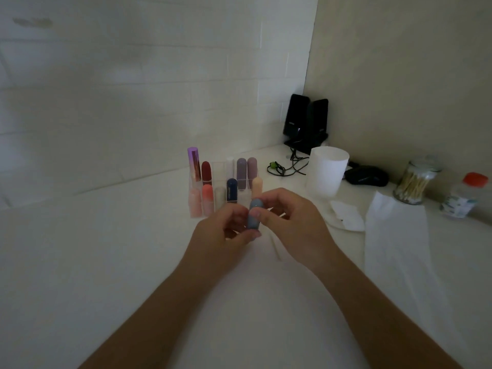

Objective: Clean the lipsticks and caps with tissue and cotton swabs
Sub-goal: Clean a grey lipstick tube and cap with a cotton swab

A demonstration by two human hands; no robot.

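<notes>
A grey-blue lipstick stands upright between both hands above the white table. My left hand grips its lower part with curled fingers. My right hand pinches its upper part, the cap end. Behind the hands a clear organizer holds several capped lipsticks in purple, red, pink, navy and peach. A long strip of tissue lies flat on the right. A cotton swab lies on the table under my right hand. A glass jar of cotton swabs stands at the far right.
A white cup stands right of the organizer, with a folded tissue piece in front of it. A red-capped bottle sits beside the swab jar. Black speakers, tangled cables and a black mouse fill the corner.
</notes>
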